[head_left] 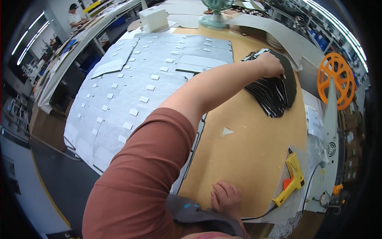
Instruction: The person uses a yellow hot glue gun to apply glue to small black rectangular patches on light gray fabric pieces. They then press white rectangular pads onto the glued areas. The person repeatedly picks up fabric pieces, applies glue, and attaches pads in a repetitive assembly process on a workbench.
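Reaching my left hand (271, 65) onto the fanned black pieces (274, 93), grip closed on the top one, I'd peel it singly; my right hand (226, 196) rests empty on the worktop (254, 139).

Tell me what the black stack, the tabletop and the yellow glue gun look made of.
Black stack: thin flexible sheet, maybe synthetic leather or fabric; the matte pieces fan out flat. Tabletop: brown board, probably fibreboard; dull and even, no grain visible. Yellow glue gun: moulded plastic, smooth with slight sheen.

Sheets (131, 91) on the table (246, 147) left, stack of pieces (274, 93) far right, glue gun (293, 179) near right.
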`<action>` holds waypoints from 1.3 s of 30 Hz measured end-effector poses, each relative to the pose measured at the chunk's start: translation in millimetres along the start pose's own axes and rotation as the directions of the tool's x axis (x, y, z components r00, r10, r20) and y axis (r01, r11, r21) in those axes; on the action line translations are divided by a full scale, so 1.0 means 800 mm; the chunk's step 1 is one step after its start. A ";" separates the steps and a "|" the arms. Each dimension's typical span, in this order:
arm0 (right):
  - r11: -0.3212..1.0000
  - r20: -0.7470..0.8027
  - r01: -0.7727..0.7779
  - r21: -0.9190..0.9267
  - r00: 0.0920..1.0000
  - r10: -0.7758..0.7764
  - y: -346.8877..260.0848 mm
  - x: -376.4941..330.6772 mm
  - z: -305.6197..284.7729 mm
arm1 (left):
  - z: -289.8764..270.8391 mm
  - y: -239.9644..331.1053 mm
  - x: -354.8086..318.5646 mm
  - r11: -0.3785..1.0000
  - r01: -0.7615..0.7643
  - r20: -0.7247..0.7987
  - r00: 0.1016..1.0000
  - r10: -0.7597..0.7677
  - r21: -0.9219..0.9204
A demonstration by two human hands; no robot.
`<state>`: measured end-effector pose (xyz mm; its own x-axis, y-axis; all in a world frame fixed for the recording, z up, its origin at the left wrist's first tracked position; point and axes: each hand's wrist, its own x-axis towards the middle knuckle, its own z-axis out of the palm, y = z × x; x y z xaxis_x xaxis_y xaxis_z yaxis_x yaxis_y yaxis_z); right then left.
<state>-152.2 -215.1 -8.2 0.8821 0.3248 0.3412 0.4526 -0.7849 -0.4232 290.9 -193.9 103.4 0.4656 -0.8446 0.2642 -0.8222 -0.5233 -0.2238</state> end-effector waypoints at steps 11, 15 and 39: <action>0.998 0.033 -0.013 0.066 0.999 0.011 0.014 -0.004 -0.013 | -0.018 -0.019 0.004 0.993 -0.082 0.088 0.993 0.074 0.084; 0.994 0.030 -0.045 0.097 0.999 0.043 0.014 -0.009 -0.013 | -0.017 -0.017 -0.002 0.983 -0.075 0.023 0.997 0.072 0.165; 0.987 0.011 -0.052 0.153 0.999 0.051 0.012 -0.008 -0.019 | -0.008 -0.029 0.006 0.986 0.004 -0.276 0.960 -0.050 -0.166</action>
<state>-155.2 -233.1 -1.6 0.9052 0.2905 0.3101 0.4211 -0.7108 -0.5634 309.8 -185.1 115.8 0.3980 -0.7531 0.5239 -0.8632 -0.5007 -0.0640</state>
